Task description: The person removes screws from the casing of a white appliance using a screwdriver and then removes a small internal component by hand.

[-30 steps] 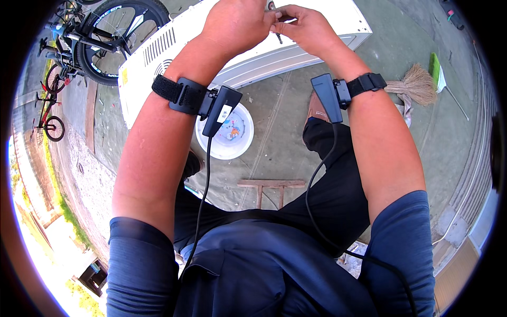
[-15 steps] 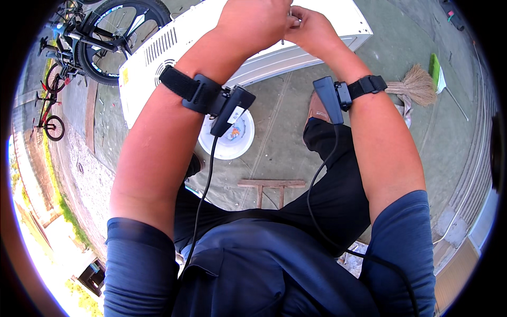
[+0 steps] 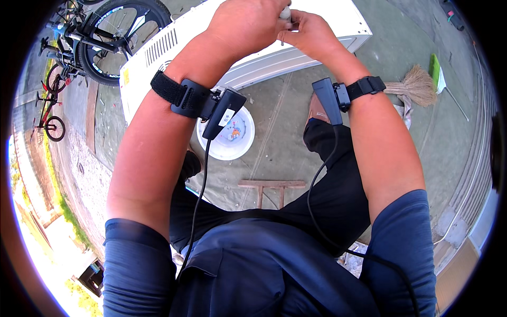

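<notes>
My left hand (image 3: 248, 26) and my right hand (image 3: 312, 34) meet over a white metal appliance casing (image 3: 206, 18) at the top of the head view. Between them shows a small pale, rounded piece (image 3: 285, 14), too little of it visible to name. The left hand's fingers are curled by this piece, partly cut off by the upper edge. Thumb and fingers of the right hand are bent in a pinch just beside it; what they grip is hidden. The casing has a row of vent slots (image 3: 161, 45) near its left end.
A white basin (image 3: 227, 150) stands on the floor below the casing. A bicycle (image 3: 113, 42) is at the upper left. At the right lie a straw broom (image 3: 420, 84) and a green-and-white dustpan (image 3: 435, 71). A wooden stool (image 3: 272, 184) is between my legs. Cables hang from both wrist devices.
My left hand and forearm have shifted slightly left and down. A gap has opened between the hands, and the pale piece shows there. The right hand has turned a little.
</notes>
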`<move>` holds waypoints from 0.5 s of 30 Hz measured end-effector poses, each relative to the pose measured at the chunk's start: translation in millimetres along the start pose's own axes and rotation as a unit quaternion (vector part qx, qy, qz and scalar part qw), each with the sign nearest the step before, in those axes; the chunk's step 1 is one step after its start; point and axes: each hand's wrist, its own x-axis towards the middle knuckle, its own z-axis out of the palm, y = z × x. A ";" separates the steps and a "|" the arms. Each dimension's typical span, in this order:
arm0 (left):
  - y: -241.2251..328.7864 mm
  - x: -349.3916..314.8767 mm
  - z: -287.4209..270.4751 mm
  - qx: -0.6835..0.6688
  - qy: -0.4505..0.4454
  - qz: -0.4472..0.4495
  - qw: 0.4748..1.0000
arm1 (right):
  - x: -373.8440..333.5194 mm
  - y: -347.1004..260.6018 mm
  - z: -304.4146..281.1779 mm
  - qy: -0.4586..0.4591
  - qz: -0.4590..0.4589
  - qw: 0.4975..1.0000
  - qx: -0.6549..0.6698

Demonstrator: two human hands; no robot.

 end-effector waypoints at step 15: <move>12.5 12.3 -12.3 0.058 -0.082 -0.095 0.990 | -1.4 -6.5 -5.2 -0.015 0.000 0.999 -0.033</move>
